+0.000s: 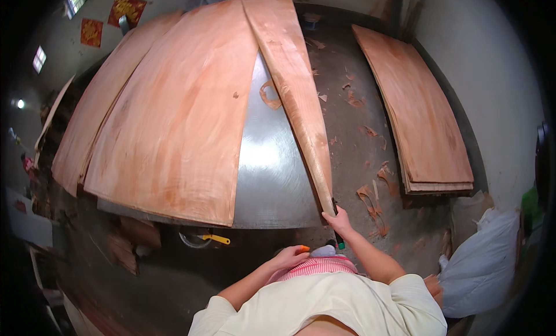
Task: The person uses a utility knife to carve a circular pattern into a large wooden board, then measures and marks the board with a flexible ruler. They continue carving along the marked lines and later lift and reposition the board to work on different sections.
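My right hand (339, 221) is closed at the near end of a narrow, folded strip of wood veneer (298, 124). In the same grip is a slim black tool with a green end (340, 243), its kind unclear. My left hand (289, 257) hangs in front of my waist, fingers loosely stretched, with an orange cover on a fingertip and nothing visible in it. Ahead of me a wide reddish veneer sheet (179, 116) lies over a shiny grey metal tabletop (272, 174). Between sheet and strip, the bare metal shows as a wedge, with a curled veneer scrap (270, 98) at the strip's edge.
Another veneer sheet (116, 87) lies to the left. A veneer stack (420, 113) stands at the right, with scraps (370, 203) scattered on the floor before it. A yellow-handled tool (215, 238) sits below the table edge. A white sack (483, 260) is at the near right.
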The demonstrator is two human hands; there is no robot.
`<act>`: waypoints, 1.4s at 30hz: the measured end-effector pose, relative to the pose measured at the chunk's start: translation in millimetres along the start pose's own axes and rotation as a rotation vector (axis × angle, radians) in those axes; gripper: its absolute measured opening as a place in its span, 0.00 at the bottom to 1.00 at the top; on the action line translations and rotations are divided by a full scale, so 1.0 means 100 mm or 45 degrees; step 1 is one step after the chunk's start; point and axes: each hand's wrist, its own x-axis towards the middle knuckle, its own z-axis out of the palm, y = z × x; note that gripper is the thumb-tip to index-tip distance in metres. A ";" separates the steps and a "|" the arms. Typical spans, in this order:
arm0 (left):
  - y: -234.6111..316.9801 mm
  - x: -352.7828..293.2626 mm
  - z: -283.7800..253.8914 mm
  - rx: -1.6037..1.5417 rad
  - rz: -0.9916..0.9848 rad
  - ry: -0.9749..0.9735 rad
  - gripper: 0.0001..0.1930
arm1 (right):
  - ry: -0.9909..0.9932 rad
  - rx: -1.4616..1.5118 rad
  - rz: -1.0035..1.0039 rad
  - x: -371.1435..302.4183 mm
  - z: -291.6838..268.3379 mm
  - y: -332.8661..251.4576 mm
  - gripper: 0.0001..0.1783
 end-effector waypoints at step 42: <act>1.66 6.56 3.22 -0.618 -0.855 0.878 0.43 | 0.392 1.184 0.231 0.85 -8.24 2.13 0.05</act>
